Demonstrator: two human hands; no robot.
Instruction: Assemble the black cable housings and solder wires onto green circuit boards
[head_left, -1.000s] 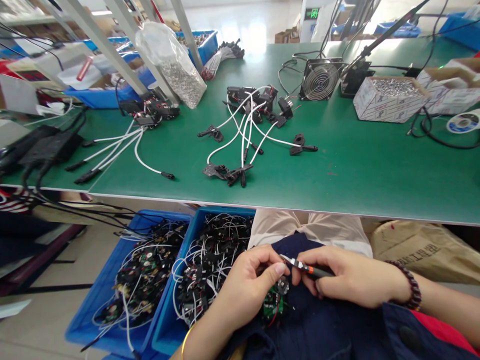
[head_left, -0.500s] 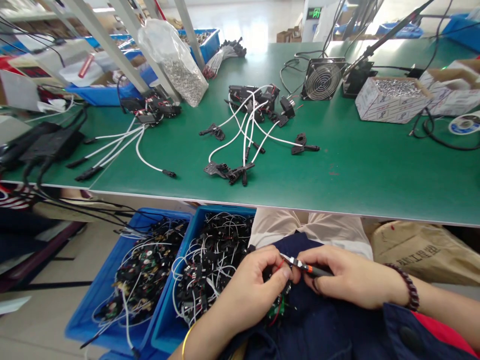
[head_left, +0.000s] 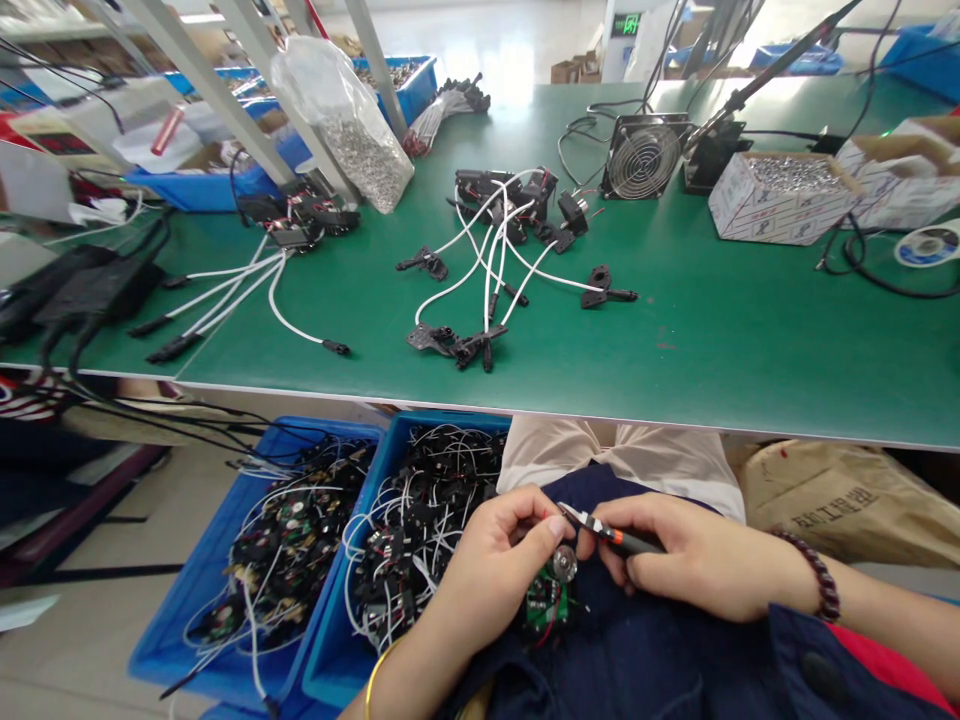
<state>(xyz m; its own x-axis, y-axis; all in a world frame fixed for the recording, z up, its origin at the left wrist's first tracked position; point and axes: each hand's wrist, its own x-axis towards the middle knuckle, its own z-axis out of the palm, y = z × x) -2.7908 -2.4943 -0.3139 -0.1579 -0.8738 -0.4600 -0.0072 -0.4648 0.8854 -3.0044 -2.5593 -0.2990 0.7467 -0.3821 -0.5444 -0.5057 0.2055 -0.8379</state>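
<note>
My right hand is closed around small pliers with pointed metal jaws and black-and-orange handles. Their tip reaches the fingertips of my left hand. The left thumb and index finger are pinched together on a thin wire, mostly hidden by the fingers. Just below them, a green circuit board with red wires hangs over my dark blue clothing. A round metal part shows at the board's upper edge. Whether the jaws touch the wire I cannot tell.
Two blue bins of wired parts stand left of my lap. On the green table lie black assemblies with white cables. Behind are a fan, a box of small metal pieces and a clear bag.
The round metal part and more of the green board now show below my left fingers. Both hands stay nearly in place, and the pliers remain in the right.
</note>
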